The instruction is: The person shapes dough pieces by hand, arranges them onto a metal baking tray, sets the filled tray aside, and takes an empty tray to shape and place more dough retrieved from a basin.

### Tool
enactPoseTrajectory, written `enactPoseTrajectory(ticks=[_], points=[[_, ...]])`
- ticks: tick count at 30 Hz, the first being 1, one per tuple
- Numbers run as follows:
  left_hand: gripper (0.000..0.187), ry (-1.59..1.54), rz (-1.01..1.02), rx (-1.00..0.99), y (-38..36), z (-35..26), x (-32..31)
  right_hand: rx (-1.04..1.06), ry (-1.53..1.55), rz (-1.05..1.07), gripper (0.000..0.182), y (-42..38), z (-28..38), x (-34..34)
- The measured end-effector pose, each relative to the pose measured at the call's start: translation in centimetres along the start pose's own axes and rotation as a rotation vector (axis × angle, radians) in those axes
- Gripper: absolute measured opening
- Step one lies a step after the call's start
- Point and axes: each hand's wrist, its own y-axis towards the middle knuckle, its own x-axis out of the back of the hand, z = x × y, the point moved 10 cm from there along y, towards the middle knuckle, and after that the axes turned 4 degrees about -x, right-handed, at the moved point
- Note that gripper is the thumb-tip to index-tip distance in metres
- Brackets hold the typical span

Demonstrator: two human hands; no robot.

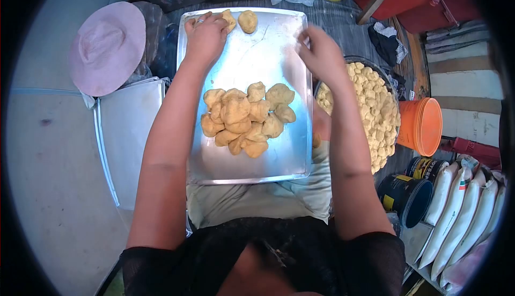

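Note:
A metal tray point(241, 170) lies across my lap, with a pile of yellow-brown dough pieces point(235, 108) on its lower middle. At the tray's far left corner, my left hand point(206, 35) rests over dough, fingers bent and pressed on it. Beside those fingers shows a dough piece point(229, 20), and a round dough ball point(248, 22) sits just right of it. My right hand point(320, 52) hovers at the tray's right edge, its fingers curled and blurred; whether anything is between them is hidden.
Right of the tray stands a large round container full of dough pieces point(370, 108). Beyond it are an orange bucket point(428, 127), a dark bucket point(406, 199) and white packages point(450, 215). A pink hat point(107, 49) and a flat metal tray point(129, 140) are on the left.

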Motion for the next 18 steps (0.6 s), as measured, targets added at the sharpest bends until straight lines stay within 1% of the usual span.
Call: enactPoseTrajectory(ticks=[1, 2, 3, 4, 5, 7, 8, 11, 14, 17, 18], points=[[0.023, 0.005, 0.004, 0.001, -0.1, 0.0, 0.0, -0.009, 0.024, 0.132, 0.022, -2.7, -3.2, -0.1], [0.025, 0.007, -0.055, -0.019, 0.0, -0.2, 0.4, -0.132, -0.098, 0.304, 0.024, -6.0, -5.9, -0.2], [0.026, 0.008, -0.115, -0.040, 0.3, -0.5, 0.7, -0.135, -0.102, 0.441, 0.025, -9.6, -8.7, -0.9], [0.027, 0.009, -0.175, -0.061, 0.4, -1.0, 1.0, -0.038, -0.077, 0.497, 0.026, -12.4, -9.4, -1.8], [0.028, 0.003, -0.089, -0.064, 0.7, -2.1, 0.6, 0.060, -0.052, 0.552, 0.028, -14.9, -9.6, -2.8], [0.030, -0.007, 0.085, -0.073, 1.6, -4.4, 0.6, -0.065, -0.001, 0.562, 0.028, -17.9, -11.3, -4.5], [0.029, 0.020, 0.042, -0.193, 1.5, -5.3, -0.3, -0.125, 0.026, 0.566, 0.028, -18.5, -12.1, -5.0], [0.028, 0.039, 0.043, -0.262, 1.7, -6.6, -1.7, -0.267, 0.143, 0.685, 0.031, -18.5, -12.6, -4.8], [0.026, 0.043, 0.058, -0.246, 1.7, -6.7, -2.2, -0.073, 0.141, 0.776, 0.032, -18.3, -9.4, -5.5], [0.030, 0.022, 0.087, -0.220, 2.1, -6.6, -2.4, -0.066, 0.341, 0.769, 0.027, -18.0, -12.0, -6.1], [0.032, -0.014, 0.082, -0.199, 2.3, -6.5, -2.3, -0.206, 0.419, 0.748, 0.022, -16.7, -12.6, -4.9]])
